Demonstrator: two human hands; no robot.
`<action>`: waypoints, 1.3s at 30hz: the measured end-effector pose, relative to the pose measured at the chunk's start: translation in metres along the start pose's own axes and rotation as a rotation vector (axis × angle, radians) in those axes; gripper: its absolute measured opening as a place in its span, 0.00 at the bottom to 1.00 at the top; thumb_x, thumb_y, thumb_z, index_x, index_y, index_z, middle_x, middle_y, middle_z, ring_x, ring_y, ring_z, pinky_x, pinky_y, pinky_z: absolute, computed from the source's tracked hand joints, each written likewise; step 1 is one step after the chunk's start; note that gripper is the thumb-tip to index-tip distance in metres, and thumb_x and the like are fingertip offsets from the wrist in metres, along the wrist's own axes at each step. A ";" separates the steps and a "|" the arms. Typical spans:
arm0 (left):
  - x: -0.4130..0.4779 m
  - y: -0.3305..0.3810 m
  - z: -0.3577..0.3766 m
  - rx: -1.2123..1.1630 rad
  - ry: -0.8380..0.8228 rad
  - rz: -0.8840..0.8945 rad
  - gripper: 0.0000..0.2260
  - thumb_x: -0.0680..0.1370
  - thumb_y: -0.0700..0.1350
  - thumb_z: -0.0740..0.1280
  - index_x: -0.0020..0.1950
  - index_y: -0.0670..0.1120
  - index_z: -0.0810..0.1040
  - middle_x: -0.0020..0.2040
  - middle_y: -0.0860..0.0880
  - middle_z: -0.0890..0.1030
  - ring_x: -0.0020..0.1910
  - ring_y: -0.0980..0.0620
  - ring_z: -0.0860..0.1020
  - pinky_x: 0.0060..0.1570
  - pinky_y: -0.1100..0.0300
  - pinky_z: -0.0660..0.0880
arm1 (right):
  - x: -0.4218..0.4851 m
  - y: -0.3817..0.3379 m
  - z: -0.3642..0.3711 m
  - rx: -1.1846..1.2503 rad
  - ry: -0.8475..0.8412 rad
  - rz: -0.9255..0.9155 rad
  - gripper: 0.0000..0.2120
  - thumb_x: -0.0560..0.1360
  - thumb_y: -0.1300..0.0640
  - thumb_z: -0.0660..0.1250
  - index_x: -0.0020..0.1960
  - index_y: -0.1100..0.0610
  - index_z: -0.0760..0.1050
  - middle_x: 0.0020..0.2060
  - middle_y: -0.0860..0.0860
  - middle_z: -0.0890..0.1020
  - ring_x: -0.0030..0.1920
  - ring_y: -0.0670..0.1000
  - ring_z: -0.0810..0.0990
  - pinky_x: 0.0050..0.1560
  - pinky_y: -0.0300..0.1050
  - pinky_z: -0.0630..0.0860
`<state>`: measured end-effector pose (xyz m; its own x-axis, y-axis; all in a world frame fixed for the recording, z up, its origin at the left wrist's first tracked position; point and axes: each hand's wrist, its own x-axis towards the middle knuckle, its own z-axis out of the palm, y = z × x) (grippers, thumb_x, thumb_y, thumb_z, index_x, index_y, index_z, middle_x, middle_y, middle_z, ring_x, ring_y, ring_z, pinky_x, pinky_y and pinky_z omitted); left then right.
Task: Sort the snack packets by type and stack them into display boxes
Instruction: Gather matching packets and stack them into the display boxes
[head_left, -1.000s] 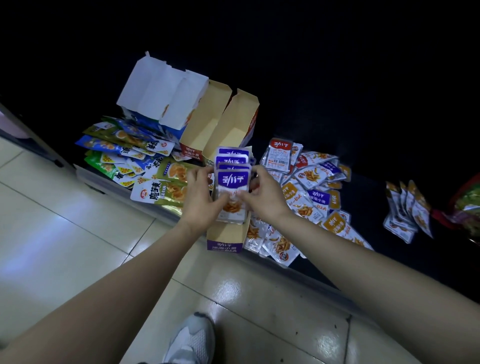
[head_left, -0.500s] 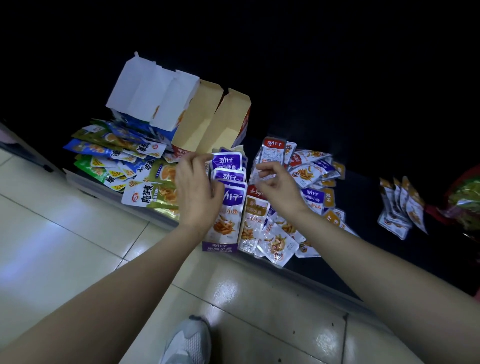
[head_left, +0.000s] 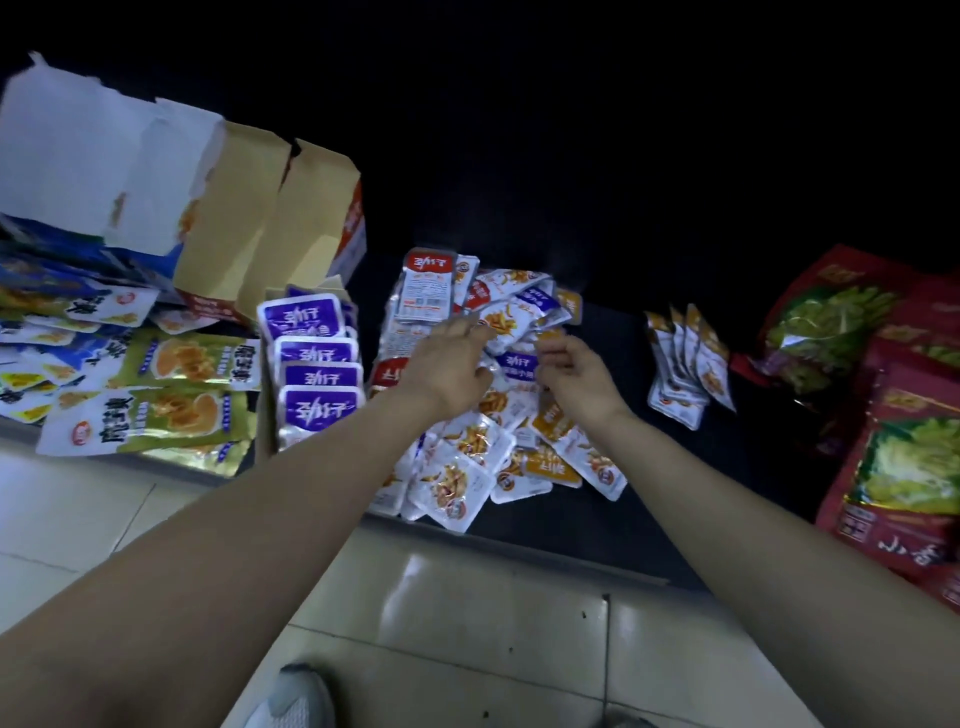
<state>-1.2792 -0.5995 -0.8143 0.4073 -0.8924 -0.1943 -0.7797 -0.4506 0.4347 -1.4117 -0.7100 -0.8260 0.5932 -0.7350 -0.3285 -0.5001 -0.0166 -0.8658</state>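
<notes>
A stack of purple snack packets (head_left: 314, 364) lies in a low tan display box (head_left: 266, 421) left of centre. To its right is a loose pile of mixed small packets (head_left: 467, 462) in white, orange, red and purple. My left hand (head_left: 452, 364) reaches over this pile, its fingers stretched out and touching the packets near the top. My right hand (head_left: 576, 374) hovers over the pile's right side, fingers loosely curled by a purple packet (head_left: 514, 364); I see nothing held in it.
Empty tan boxes (head_left: 291, 223) and white boxes (head_left: 104, 156) stand upright at back left. Green-gold and blue packets (head_left: 156, 384) lie far left. A small row of orange packets (head_left: 680, 364) sits right of the pile, large red bags (head_left: 909, 441) beyond. Tiled floor and my shoe (head_left: 296, 696) are below.
Both hands have left the purple stack in the box and moved right over the loose pile. The view has shifted right and closer.
</notes>
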 end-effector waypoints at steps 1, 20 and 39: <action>0.006 0.000 0.001 0.009 -0.028 -0.010 0.27 0.81 0.46 0.60 0.78 0.47 0.56 0.80 0.46 0.51 0.78 0.47 0.51 0.74 0.54 0.53 | 0.003 0.001 -0.002 0.026 0.004 0.015 0.14 0.79 0.65 0.63 0.63 0.55 0.72 0.58 0.53 0.76 0.56 0.52 0.77 0.60 0.50 0.76; 0.011 -0.013 0.025 -0.122 0.144 0.027 0.16 0.77 0.42 0.64 0.66 0.46 0.74 0.63 0.45 0.72 0.65 0.45 0.67 0.63 0.53 0.64 | 0.046 -0.003 0.011 0.298 0.254 0.152 0.02 0.78 0.57 0.67 0.49 0.56 0.76 0.45 0.52 0.83 0.43 0.52 0.83 0.36 0.43 0.78; 0.000 -0.009 0.029 -0.002 0.018 0.032 0.23 0.80 0.49 0.64 0.75 0.47 0.65 0.75 0.49 0.61 0.75 0.48 0.56 0.73 0.57 0.53 | 0.020 0.001 -0.020 0.225 0.141 0.200 0.14 0.74 0.68 0.70 0.59 0.61 0.76 0.54 0.55 0.82 0.48 0.51 0.82 0.47 0.43 0.79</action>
<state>-1.2865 -0.5966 -0.8439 0.3904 -0.9059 -0.1642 -0.7917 -0.4214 0.4423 -1.4128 -0.7383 -0.8260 0.3967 -0.7952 -0.4585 -0.4366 0.2759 -0.8563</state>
